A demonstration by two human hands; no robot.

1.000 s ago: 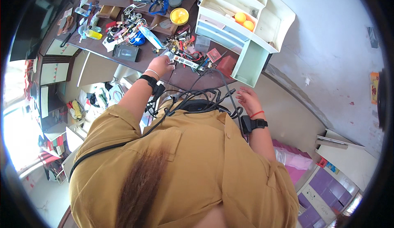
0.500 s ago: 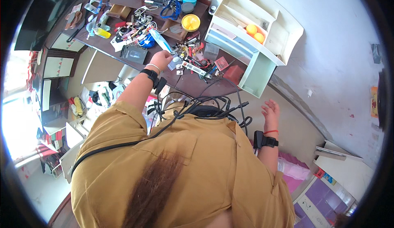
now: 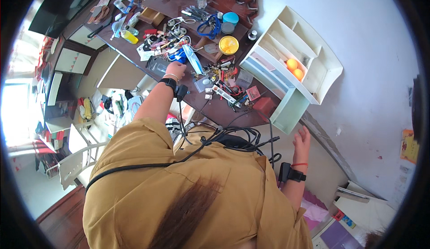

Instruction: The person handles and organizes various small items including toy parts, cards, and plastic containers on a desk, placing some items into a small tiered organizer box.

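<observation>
My left hand (image 3: 176,70) is over the near side of the dark brown table, fingers curled together; what they hold, if anything, is hidden. Right beside it lies a clear plastic case (image 3: 157,65). A light blue face mask (image 3: 193,59) lies just past the hand, on the right. To the hand's right are a small clear bag (image 3: 201,86), two small white squares (image 3: 208,93), a long white packet (image 3: 226,95) and a heap of small trinkets. My right hand (image 3: 301,144) hangs off the table's right side with its fingers apart, holding nothing.
A white organizer (image 3: 329,72) with two orange balls (image 3: 294,69) stands at the right, its pale green drawer (image 3: 291,113) pulled out. A yellow round container (image 3: 228,45), a red box (image 3: 264,106) and heaped small items crowd the table. Black cables (image 3: 224,137) hang before my body.
My left hand has moved left across the table, from near the mask's lower end to beside the clear case. My right hand stays off the table. The whole view has shifted.
</observation>
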